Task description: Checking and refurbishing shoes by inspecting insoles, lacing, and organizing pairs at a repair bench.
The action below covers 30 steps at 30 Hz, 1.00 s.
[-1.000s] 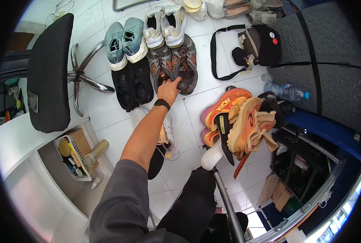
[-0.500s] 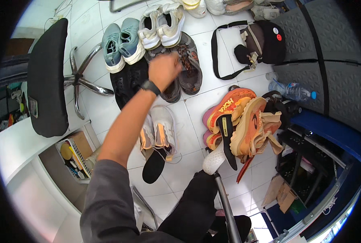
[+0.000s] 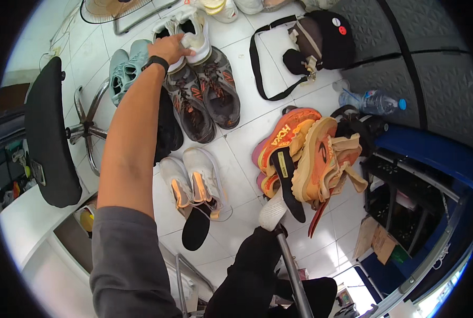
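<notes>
Lettering on grey sneakers, orange shoe

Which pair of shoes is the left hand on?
The white pair, just beyond the dark grey-and-orange pair: only it has the left hand over both its shoes.

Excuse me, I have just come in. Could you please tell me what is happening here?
A person's left hand is at the heels of the white shoes; whether it grips them is unclear. Dark grey shoes stand just nearer, and pale shoes nearer still, with a black insole. Orange shoes are on the right. The right hand is not in view.
</notes>
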Motion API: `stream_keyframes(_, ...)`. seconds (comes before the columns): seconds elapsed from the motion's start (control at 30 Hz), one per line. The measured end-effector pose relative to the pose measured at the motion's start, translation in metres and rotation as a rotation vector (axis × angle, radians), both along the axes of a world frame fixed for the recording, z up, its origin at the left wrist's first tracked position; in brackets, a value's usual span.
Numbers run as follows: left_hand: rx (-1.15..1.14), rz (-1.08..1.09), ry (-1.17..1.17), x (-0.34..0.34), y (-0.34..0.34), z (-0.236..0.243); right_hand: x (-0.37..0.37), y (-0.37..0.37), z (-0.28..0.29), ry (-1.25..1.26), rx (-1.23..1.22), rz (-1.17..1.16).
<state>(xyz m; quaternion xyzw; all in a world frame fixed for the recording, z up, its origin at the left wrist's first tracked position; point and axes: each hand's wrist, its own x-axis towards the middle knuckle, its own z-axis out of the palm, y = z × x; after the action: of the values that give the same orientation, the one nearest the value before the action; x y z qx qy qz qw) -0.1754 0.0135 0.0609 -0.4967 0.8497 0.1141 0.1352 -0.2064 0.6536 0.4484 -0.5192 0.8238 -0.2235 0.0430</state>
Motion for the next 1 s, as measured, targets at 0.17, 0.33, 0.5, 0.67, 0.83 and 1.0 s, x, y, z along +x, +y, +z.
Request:
stream_keyframes(0.17,-0.214,0.024,0.020,-0.022,0.021,-0.012,0.001,0.001,-0.005,0.009,-0.008,0.015)
stream_keyframes(0.33,-0.156,0.197,0.082,-0.019,0.012,-0.036,0.000,0.001,-0.009,0.015,-0.016,0.026)
stream_keyframes(0.5,-0.041,0.014,0.245,0.009,-0.014,-0.041,-0.002,0.002,-0.011,0.019,-0.019,0.032)
stream_keyframes(0.67,0.018,-0.064,0.294,0.026,-0.019,-0.041,-0.003,0.004,-0.014,0.034,-0.029,0.046)
stream_keyframes(0.83,0.006,-0.099,0.282,0.050,-0.020,-0.037,-0.005,0.004,-0.015,0.027,-0.026,0.049)
stream_keyframes(1.0,-0.282,-0.036,0.530,0.108,0.028,-0.027,-0.009,0.006,-0.015,0.029,-0.030,0.070)
